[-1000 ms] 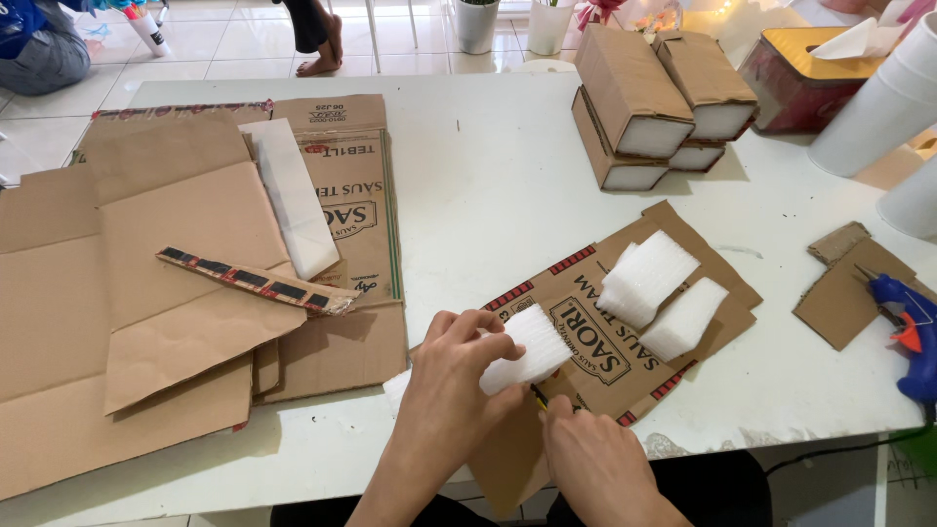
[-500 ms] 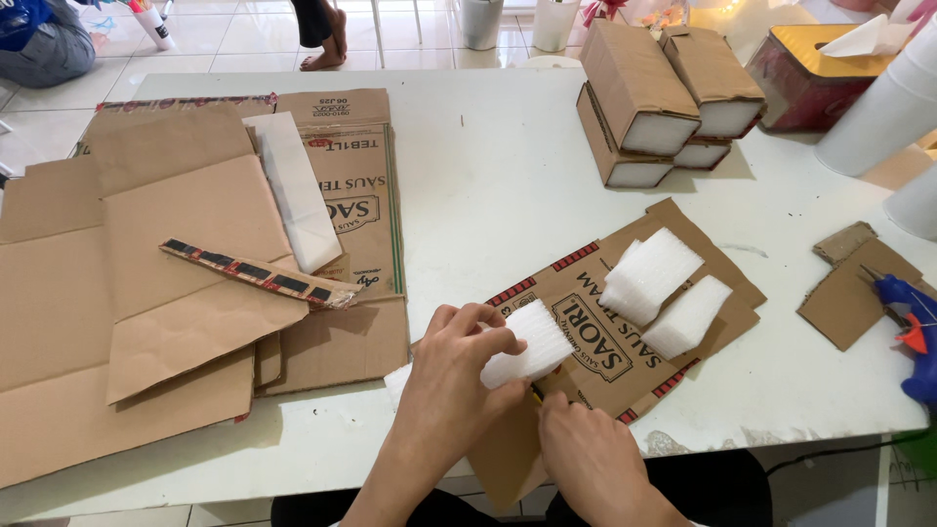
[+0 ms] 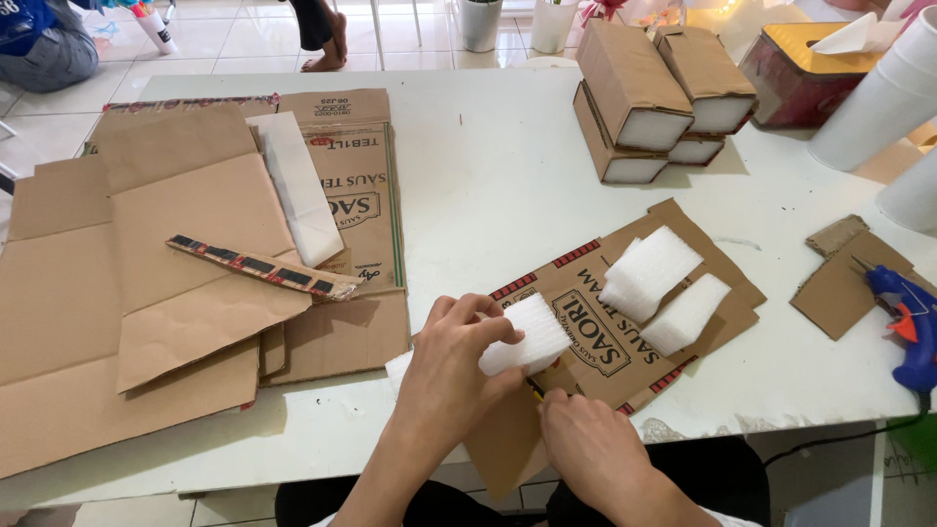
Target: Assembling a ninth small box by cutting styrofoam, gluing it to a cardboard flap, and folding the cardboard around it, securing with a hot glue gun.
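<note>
White table [image 3: 488, 176]: cardboard sleeves [image 3: 634, 88] hold foam blocks [image 3: 646, 128].

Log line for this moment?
left hand: holds foam block on cardboard sheet | right hand: marking beside it | glue gun: idle

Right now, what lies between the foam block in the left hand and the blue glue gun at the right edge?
In the head view, between the foam block and the glue gun lie two loose foam pieces on printed cardboard, then bare table and cardboard scraps.

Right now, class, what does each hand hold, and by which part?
Left hand grips white foam block by its near end. Right hand pinches something small and yellow; what, cannot be told.
</note>
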